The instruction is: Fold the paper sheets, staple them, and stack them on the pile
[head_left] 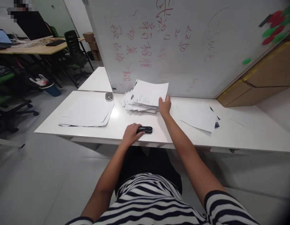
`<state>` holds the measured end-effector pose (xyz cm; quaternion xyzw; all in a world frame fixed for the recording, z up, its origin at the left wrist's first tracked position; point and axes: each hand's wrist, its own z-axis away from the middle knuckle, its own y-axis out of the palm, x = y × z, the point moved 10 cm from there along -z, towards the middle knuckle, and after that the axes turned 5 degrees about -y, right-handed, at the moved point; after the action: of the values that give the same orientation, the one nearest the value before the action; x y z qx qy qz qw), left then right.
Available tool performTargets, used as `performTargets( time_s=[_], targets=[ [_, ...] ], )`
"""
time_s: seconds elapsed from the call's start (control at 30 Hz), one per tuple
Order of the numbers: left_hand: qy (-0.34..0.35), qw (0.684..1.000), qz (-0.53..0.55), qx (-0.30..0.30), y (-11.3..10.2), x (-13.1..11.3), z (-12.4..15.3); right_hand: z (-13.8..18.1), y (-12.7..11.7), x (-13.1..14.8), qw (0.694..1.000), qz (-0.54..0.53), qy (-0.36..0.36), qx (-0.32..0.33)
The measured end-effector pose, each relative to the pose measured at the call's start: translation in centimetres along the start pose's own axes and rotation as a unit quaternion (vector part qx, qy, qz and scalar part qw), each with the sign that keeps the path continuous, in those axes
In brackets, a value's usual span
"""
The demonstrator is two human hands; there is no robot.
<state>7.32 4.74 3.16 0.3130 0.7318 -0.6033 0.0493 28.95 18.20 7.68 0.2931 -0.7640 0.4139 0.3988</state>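
The right hand (165, 105) pinches the right-hand edge of some thin white printed sheets (148, 93), its thumb on the upper face and its other fingers mostly hidden behind. The sheets lie on top of an uneven stack of white papers (145, 109), whose layers fan out toward the left. Nearer the body, the left hand (132, 133) is curled around the left end of a black, elongated stapler (147, 129), thumb along its near side; the stapler lies on the tabletop between the stack and the near edge. Both rest on a long, glossy white table (52, 123). To the left is a loose, flat pile of white paper (87, 109), with a small silver-grey rounded device (109, 96) just beyond its far right corner. To the right lie more overlapping white sheets (196, 117), dark marks showing at their right side. Close behind the stack a large whiteboard (201, 72) stands along the table's far side — a barrier to the view there — with red handwriting and, at upper right, red and green magnets (274, 28). A brown cardboard box (264, 78) sits at its right end. Off to the left, over a grey floor (60, 178), are a black-and-green office chair (74, 48), a wood-topped desk (48, 48) bearing a black monitor (31, 23), and a blue bin (53, 90).
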Motion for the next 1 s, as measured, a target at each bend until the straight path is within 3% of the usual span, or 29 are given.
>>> performTargets(
  time_s=[0.1, 0.17, 0.27, 0.33, 0.47, 0.57, 0.73, 1.0],
  targets=[
    [-0.002, 1.000, 0.003, 0.007, -0.1, 0.1, 0.0, -0.6, 2.9, -1.1, 0.991, 0.126, 0.000, 0.048],
    [-0.004, 1.000, 0.006, 0.008, -0.1, 0.2, 0.1, 0.1, 2.0, -1.9, 0.985, 0.168, -0.019, 0.041],
    [-0.001, 1.000, 0.001, 0.009, 0.0, 0.2, 0.0, 1.4, -3.3, -3.1, 0.970, 0.231, -0.070, -0.012],
    [0.003, 1.000, -0.005, 0.005, 0.0, 0.3, -0.1, 2.2, -7.4, -4.9, 0.955, 0.284, -0.083, -0.011],
    [0.010, 1.000, -0.014, -0.008, -0.1, 0.3, -0.3, 3.4, -12.8, -11.0, 0.918, 0.374, -0.054, 0.117],
    [0.010, 1.000, -0.018, -0.006, 0.1, 0.2, -0.5, 4.1, -15.5, -15.5, 0.902, 0.402, 0.012, 0.156],
    [-0.004, 1.000, -0.028, -0.007, 0.1, 0.1, -0.4, 4.3, -16.1, -17.7, 0.912, 0.385, 0.036, 0.138],
    [0.003, 0.999, -0.038, -0.018, 0.2, 0.3, -0.2, 4.9, -15.9, -15.5, 0.923, 0.377, -0.036, 0.075]
  ],
)
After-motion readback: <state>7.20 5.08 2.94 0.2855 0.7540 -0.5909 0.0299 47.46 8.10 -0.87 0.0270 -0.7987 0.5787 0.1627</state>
